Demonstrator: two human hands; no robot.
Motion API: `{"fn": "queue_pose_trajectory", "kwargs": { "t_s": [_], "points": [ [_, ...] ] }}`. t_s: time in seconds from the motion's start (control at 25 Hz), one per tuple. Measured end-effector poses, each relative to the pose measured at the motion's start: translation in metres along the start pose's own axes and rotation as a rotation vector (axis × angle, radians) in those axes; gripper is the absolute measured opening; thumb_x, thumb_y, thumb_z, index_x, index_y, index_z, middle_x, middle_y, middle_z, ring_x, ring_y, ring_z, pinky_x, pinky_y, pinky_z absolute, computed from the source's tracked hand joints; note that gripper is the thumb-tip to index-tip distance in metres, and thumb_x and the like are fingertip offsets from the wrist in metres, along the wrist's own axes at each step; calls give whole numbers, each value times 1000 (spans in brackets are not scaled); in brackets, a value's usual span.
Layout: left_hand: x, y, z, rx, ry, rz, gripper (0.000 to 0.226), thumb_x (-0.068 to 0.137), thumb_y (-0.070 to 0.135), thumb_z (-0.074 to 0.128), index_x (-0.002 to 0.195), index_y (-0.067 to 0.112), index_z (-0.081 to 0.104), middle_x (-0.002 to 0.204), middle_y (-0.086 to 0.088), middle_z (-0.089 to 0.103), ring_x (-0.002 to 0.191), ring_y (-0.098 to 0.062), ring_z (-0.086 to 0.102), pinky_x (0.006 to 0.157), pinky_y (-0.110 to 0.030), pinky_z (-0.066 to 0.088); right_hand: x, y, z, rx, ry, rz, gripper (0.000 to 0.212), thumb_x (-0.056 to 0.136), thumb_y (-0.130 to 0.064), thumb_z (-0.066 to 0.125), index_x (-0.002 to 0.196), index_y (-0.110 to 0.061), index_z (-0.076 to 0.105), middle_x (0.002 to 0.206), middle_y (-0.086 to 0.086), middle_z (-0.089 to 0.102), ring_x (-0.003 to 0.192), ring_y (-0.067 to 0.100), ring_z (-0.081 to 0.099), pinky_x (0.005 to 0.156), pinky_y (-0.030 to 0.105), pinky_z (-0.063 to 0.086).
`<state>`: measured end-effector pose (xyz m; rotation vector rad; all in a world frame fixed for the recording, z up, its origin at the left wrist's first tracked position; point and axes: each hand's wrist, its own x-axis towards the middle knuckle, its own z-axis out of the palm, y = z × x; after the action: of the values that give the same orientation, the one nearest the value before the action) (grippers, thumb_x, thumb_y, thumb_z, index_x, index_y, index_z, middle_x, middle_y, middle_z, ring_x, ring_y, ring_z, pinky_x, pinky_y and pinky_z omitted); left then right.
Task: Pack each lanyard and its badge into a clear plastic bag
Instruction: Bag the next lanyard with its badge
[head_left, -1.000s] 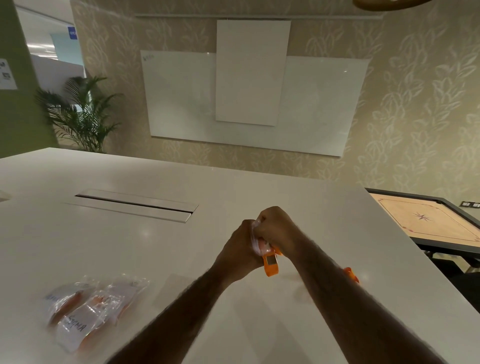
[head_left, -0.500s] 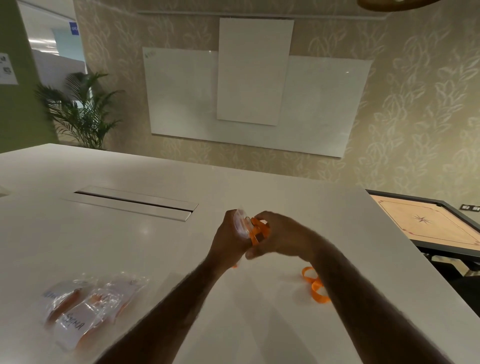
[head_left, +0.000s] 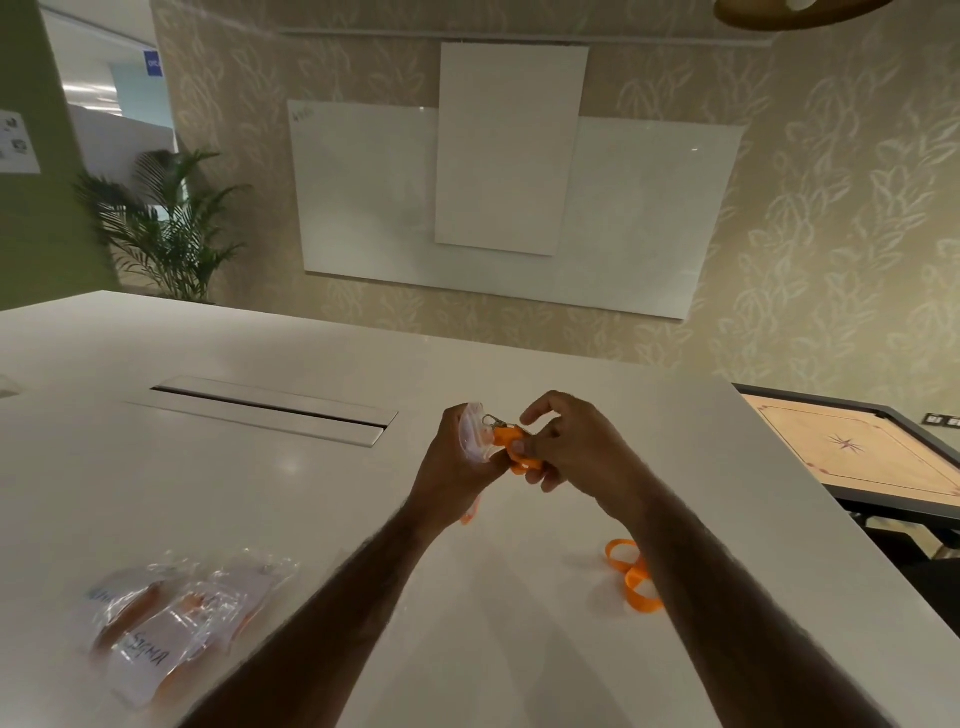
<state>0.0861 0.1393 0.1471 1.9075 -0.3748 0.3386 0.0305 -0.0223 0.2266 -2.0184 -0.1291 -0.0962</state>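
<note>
Above the middle of the white table (head_left: 260, 493), my left hand (head_left: 457, 467) grips a clear plastic bag (head_left: 474, 439) with its mouth turned toward my right hand. My right hand (head_left: 571, 447) pinches an orange lanyard (head_left: 511, 441) with a metal clip at the bag's mouth, its index finger lifted. An end of orange strap hangs below my left hand. A loose loop of the orange lanyard (head_left: 634, 574) lies on the table under my right forearm. Whether a badge is inside the bag is hidden.
Several filled clear bags (head_left: 171, 618) with orange lanyards and white name cards lie at the near left. A recessed cable hatch (head_left: 270, 410) sits in the table. A carrom board (head_left: 862, 452) stands beyond the table's right edge.
My hands have drawn slightly apart and my right hand has opened its fingers around the lanyard at the bag's mouth. The loose loop on the table has come into view from behind my right arm.
</note>
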Motion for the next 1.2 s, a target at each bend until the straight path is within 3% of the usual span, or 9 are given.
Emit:
{"fn": "queue_pose_trajectory", "kwargs": {
  "t_s": [0.16,0.4,0.56,0.64,0.76,0.92,1.12,1.2],
  "points": [
    [1,-6,-1,76,-16,37,76,82,32,81,142,10,40,137,-4,53,120,-13,53,82,-5,38,3,-9,-2,47,39,51,17,91,-16,73,96,0,70,73,15,75,61,23,70,54,28,58],
    [-1,-6,13,177,-55,121,87,72,54,78,140,14,41,131,1,53,116,-13,55,93,-20,47,10,-13,3,330,-19,259,15,97,0,59,100,14,64,87,25,68,62,23,68,51,24,57],
    [-3,-3,14,88,-105,135,78,75,31,84,138,15,41,126,5,52,112,-12,58,92,-23,51,11,-9,12,473,-7,358,11,97,8,52,96,12,62,84,25,63,56,23,66,45,24,54],
    [-4,-1,16,86,-109,136,80,73,29,86,138,16,42,124,8,53,110,-8,59,89,-18,49,7,-7,15,239,11,317,8,94,4,57,90,8,64,79,26,67,57,25,65,44,25,50],
    [-7,0,19,30,-122,110,77,71,31,87,133,23,41,116,12,60,103,-3,63,85,-20,53,6,-6,20,-143,104,163,9,82,-2,67,73,-2,64,61,11,66,48,17,59,42,22,37],
    [-10,0,19,54,-146,133,77,71,35,86,132,26,41,117,11,59,106,-7,62,87,-26,56,14,-8,22,-556,136,110,7,76,-12,68,75,-5,70,69,2,63,60,14,55,50,23,38],
    [-17,0,25,2,-152,146,66,71,21,86,123,20,47,107,18,61,95,-1,63,76,-18,50,12,-4,34,-733,152,167,8,90,-14,57,84,-14,61,80,0,62,74,21,64,62,28,48],
    [-17,-4,24,-11,-173,119,76,70,24,87,131,21,42,102,17,61,91,-1,62,76,-17,48,14,1,37,-715,127,187,9,91,-14,57,90,-10,65,77,0,59,74,21,62,60,27,46]
  ]
}}
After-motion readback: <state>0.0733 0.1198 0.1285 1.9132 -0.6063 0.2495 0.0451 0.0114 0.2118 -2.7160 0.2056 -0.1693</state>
